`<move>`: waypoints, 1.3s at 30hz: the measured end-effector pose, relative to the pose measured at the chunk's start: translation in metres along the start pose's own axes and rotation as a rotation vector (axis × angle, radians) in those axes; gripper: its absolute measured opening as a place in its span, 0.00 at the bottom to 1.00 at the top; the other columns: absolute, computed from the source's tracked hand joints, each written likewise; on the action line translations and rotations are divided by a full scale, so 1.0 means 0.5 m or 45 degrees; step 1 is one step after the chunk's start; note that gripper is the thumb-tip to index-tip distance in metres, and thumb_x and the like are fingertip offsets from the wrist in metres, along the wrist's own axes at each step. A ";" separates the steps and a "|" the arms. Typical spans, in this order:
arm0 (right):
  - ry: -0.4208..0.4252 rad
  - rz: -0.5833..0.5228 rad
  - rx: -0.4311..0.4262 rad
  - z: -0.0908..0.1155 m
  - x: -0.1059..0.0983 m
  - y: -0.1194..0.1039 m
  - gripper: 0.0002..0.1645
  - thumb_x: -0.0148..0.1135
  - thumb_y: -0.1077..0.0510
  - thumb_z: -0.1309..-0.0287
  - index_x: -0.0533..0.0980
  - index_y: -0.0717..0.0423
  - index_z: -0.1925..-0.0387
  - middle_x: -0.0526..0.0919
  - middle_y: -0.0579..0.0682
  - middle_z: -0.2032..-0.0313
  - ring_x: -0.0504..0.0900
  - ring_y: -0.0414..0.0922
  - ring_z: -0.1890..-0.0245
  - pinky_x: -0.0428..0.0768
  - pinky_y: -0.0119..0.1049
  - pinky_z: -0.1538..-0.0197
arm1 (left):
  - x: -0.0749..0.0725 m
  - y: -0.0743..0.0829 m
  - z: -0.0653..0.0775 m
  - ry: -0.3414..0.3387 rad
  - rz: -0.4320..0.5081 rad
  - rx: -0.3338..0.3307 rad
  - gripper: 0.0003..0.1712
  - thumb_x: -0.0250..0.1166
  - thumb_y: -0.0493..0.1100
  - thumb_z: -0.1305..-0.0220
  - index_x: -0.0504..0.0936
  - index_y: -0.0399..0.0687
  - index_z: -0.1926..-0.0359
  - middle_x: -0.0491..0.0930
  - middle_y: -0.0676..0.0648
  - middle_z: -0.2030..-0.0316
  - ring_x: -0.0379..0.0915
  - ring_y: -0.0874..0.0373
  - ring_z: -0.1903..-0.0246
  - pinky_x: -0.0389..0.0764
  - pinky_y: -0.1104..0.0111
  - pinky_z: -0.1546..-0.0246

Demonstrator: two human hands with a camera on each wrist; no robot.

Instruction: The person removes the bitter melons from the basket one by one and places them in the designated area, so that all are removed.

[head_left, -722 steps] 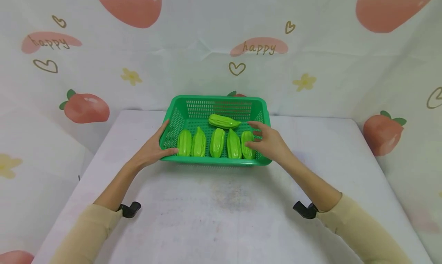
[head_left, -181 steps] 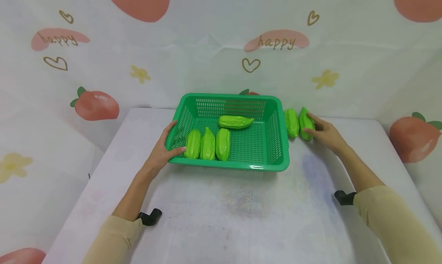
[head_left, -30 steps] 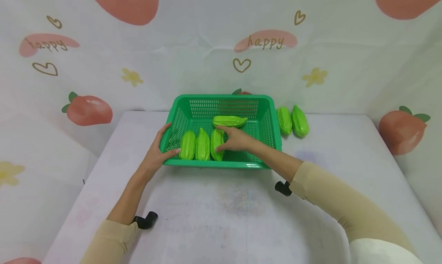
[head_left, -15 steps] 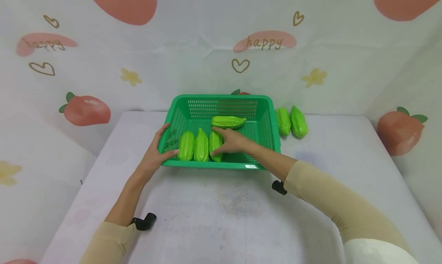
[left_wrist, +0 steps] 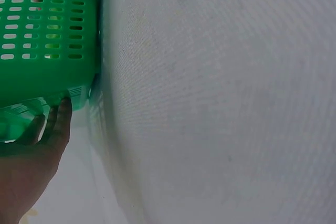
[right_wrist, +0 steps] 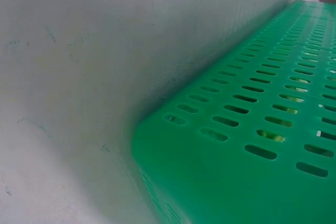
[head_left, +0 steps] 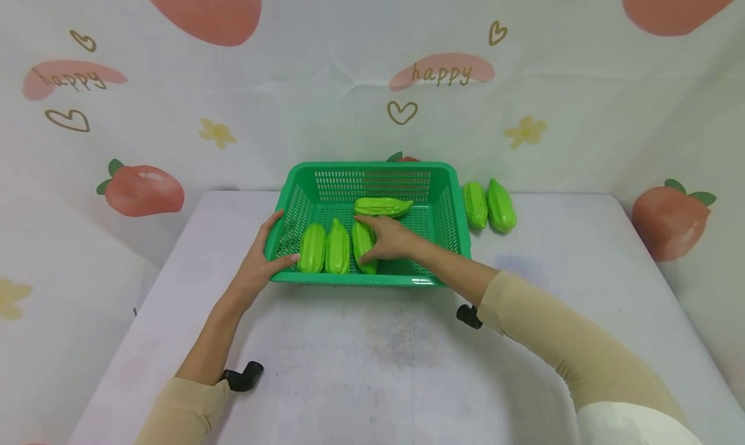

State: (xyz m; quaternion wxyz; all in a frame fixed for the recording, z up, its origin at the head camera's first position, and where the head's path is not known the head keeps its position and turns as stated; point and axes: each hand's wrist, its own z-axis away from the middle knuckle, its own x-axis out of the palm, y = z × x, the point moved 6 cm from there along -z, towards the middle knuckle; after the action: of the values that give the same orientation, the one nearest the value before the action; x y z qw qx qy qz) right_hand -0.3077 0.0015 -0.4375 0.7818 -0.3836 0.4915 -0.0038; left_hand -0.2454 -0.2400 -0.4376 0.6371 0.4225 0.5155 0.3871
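A green slotted plastic basket (head_left: pixel 372 278) stands at the back of the table in the head view. In it lie several light green, ridged bitter melons: one crosswise at the back (head_left: pixel 381 206), and a front row. My right hand (head_left: pixel 392 238) reaches into the basket and holds the rightmost front bitter melon (head_left: pixel 363 246) between thumb and fingers, partly covering it. Two others, one at left (head_left: pixel 312 248) and one beside it (head_left: pixel 337 248), lie upright in the row. With thumb at the rim and fingers outside, my left hand (head_left: pixel 259 257) grips the basket's left side.
Two bitter melons lie side by side on the table right of the basket, one nearer (head_left: pixel 475 206) and one farther right (head_left: pixel 501 207). A printed cloth (head_left: pixel 326 63) hangs behind the white table (head_left: pixel 361 367). The right wrist view shows the basket's slotted wall (right_wrist: pixel 247 124).
Two bitter melons have gone from the basket to the table at its right. My right hand has come back into the basket onto a third; my left hand keeps the basket's left side.
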 end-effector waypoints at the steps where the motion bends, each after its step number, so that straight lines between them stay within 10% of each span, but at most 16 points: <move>1: -0.005 -0.003 0.002 0.000 0.000 0.001 0.58 0.76 0.50 0.49 0.55 0.52 0.23 0.64 0.57 0.28 0.61 0.55 0.29 0.63 0.50 0.31 | 0.001 -0.001 0.000 0.001 0.002 0.001 0.53 0.66 0.42 0.35 0.42 0.73 0.22 0.38 0.47 0.22 0.40 0.42 0.26 0.47 0.40 0.33; 39: 0.130 -0.478 -0.053 0.087 -0.088 0.019 0.58 0.75 0.54 0.48 0.51 0.32 0.22 0.54 0.48 0.24 0.72 0.57 0.38 0.78 0.51 0.49 | -0.002 -0.004 -0.004 -0.009 0.003 0.014 0.53 0.65 0.42 0.35 0.41 0.73 0.21 0.37 0.48 0.22 0.39 0.42 0.26 0.47 0.40 0.33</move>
State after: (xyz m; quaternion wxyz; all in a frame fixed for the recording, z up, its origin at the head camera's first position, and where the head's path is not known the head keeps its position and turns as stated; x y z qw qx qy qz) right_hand -0.3005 0.0509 -0.3999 0.7334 -0.4840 0.4502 -0.1588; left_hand -0.2477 -0.2413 -0.4393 0.6361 0.4280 0.5148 0.3835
